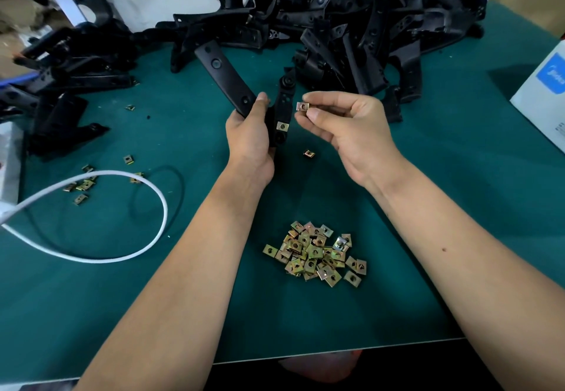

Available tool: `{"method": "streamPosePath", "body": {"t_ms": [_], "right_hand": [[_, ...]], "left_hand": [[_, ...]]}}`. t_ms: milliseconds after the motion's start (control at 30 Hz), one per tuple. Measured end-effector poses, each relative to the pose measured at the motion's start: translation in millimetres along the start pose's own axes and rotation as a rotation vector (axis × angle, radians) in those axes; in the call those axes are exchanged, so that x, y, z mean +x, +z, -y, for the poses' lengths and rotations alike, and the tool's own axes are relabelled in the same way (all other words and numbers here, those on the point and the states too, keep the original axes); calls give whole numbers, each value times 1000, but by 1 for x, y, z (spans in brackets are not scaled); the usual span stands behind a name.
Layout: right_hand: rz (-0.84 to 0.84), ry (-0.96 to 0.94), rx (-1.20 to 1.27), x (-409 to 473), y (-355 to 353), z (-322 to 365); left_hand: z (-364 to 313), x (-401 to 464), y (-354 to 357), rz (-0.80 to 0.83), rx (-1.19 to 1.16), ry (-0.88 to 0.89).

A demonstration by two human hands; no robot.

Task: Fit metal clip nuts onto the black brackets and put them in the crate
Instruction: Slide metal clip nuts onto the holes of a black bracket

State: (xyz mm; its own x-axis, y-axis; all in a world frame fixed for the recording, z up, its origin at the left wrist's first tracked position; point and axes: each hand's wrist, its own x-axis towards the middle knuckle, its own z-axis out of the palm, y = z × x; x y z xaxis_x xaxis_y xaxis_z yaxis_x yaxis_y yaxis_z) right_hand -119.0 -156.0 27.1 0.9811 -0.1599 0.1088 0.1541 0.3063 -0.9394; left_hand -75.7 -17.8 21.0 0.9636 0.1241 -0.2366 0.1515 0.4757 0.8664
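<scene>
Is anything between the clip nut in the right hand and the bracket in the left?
Nothing visible: the right hand pinches a clip nut beside the bracket held by the left hand, open air between.

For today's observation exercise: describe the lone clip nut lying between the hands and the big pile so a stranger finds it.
Start at the green mat, between the forearms. Beyond the heap of brass-coloured metal clip nuts, just below the right hand, lies one small square clip nut, alone.
</scene>
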Motion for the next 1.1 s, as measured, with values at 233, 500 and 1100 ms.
{"method": "streamPosePath", "body": {"t_ms": [233, 500, 1100], "right_hand": [[-82, 8, -39, -1, 1, 0], [-178, 64, 79, -1, 2, -1], [-138, 125, 82, -1, 3, 1]], "left_hand": [[0, -2, 0, 29, 0, 1], [6, -3, 5, 56, 123, 79], [2, -5, 3, 106, 210, 53]]}}
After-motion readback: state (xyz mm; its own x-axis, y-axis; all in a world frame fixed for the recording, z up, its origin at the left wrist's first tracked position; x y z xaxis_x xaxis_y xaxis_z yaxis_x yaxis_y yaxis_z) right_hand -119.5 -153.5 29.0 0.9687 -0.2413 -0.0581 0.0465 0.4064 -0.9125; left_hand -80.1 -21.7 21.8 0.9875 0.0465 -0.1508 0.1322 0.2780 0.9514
